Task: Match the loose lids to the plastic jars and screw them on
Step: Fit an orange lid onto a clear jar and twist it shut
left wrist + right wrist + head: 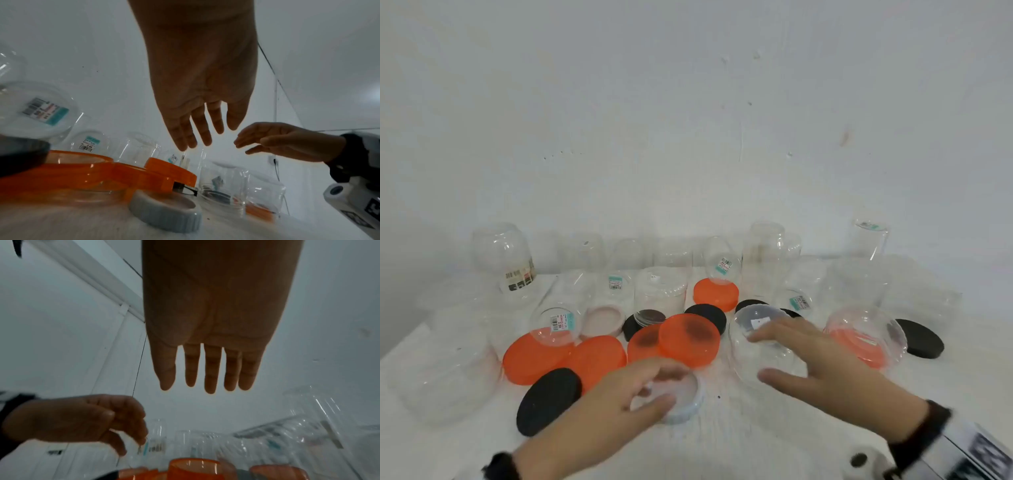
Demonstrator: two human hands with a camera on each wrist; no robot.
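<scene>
Nearest the camera, at six o'clock on the white desk, a white ribbed lid lies with its hollow side up — the left hand hovers just over it, fingers straight and spread, grasping nothing. At about four o'clock the right hand reaches toward an overturned clear jar, thumb and fingers released and extended on either side of it; whether they touch the plastic cannot be told through the blur.

At eight o'clock a black lid lies flat, overlapping the edge of an orange lid. Toward the centre, a tilted orange lid leans on another. Further on lie more black lids, a pinkish lid and several upturned clear jars with price stickers — one jar at two o'clock covers an orange lid. Along twelve o'clock a row of clear jars stands against the white wall.
</scene>
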